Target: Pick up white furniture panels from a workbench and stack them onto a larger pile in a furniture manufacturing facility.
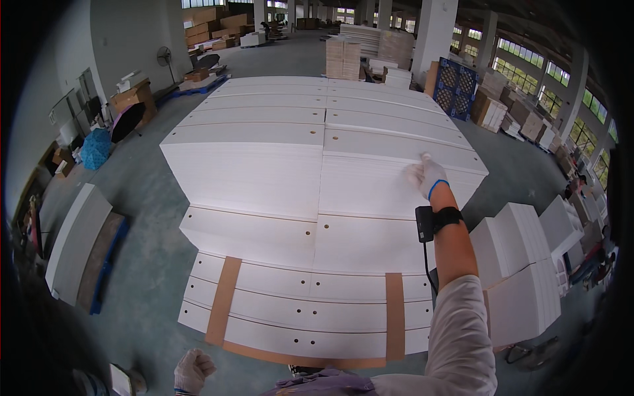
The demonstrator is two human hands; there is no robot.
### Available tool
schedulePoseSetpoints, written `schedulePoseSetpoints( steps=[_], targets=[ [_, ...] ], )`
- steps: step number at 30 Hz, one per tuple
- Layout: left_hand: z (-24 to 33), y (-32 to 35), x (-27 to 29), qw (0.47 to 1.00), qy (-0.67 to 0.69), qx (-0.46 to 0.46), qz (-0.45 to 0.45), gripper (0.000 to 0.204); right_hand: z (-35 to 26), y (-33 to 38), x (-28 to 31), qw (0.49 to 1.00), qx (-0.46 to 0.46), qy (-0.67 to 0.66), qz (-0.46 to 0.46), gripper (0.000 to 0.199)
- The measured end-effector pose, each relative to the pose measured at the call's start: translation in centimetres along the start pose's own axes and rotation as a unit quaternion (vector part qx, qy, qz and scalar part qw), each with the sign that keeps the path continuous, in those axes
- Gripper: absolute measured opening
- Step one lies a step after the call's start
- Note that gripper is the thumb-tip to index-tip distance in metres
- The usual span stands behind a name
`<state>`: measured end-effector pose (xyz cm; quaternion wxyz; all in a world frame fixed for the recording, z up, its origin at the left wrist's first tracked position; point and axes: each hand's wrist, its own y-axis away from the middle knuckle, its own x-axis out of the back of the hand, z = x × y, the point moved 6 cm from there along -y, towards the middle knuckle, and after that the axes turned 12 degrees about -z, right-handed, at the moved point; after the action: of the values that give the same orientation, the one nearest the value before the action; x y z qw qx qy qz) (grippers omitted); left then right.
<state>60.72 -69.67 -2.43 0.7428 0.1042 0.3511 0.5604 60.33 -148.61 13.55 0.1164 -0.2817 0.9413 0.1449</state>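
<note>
My right hand (pixel 429 177), in a white glove with a blue cuff edge, reaches over the right stack of white boards (pixel 376 185). One finger points up at the front edge of the top white board (pixel 403 142). The other fingers are blurred, so a grip on the board does not show. A black device (pixel 424 224) with a cable is strapped to my right forearm. My left hand (pixel 193 371), also gloved in white, hangs low at the left with its fingers curled, apart from the boards, and nothing shows in it.
More drilled white boards lie lower in front, over brown cardboard strips (pixel 224 300). White board stacks stand at the right (pixel 522 290) and on a blue pallet at the left (pixel 76 247). Farther back are a concrete column (pixel 432 39), blue pallets (pixel 456 89) and a fan (pixel 164 58).
</note>
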Motion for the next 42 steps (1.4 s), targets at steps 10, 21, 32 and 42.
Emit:
schedulePoseSetpoints(
  steps=[10, 21, 32, 42],
  targets=[
    [-0.1, -0.5, 1.3, 1.000, 0.005, 0.003, 0.010, 0.023, 0.7, -0.6, -2.2, 0.993, 0.058, 0.065, -0.074, 0.035],
    [-0.2, -0.1, 3.5, 0.999, -0.003, 0.000, 0.042, 0.028, 0.7, 0.0, -4.7, 0.990, 0.071, 0.092, -0.078, 0.031],
    [0.5, -4.4, 4.8, 0.997, -0.050, 0.041, -0.031, 0.032, 0.6, 1.3, -3.4, 0.984, 0.086, 0.140, -0.073, 0.027],
    [3.0, -12.4, -9.7, 0.942, -0.307, -0.036, -0.133, 0.029, -3.4, 5.6, 12.0, 0.813, 0.217, 0.475, 0.258, 0.039]
  ],
)
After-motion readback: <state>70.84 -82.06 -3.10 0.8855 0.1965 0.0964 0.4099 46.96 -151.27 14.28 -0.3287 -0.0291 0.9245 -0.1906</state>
